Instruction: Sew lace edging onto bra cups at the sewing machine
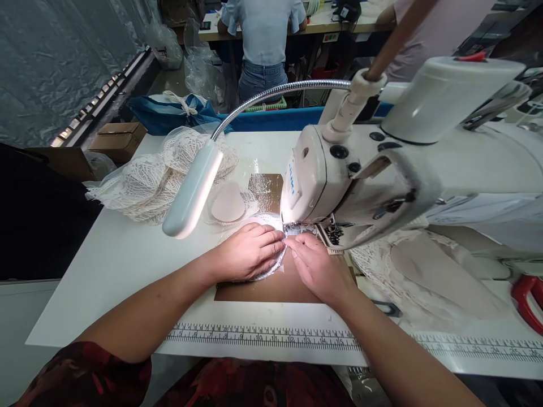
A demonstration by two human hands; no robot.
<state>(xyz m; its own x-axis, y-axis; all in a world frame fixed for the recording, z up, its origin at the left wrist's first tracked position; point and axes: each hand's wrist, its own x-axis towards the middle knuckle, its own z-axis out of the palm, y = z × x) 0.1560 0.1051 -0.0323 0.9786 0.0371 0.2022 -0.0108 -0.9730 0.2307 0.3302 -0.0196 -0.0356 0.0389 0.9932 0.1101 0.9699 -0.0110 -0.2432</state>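
A rounded pale fabric piece with a lacy white edge lies under the needle area of a white sewing machine. My left hand rests on top of it, palm down, its fingers lying flat and close together across the fabric. Just right of the presser foot's front, my right hand has its fingertips pressed together at the fabric's edge, touching or nearly touching my left fingertips. Beneath both hands is a brown sheet. The needle tip and the fabric under my left palm are hidden.
A lamp on a bendy metal neck hangs over the left side. White lace pieces are heaped behind it, beside a beige oval pad. More lace and red-handled scissors lie right. A printed ruler runs along the front edge.
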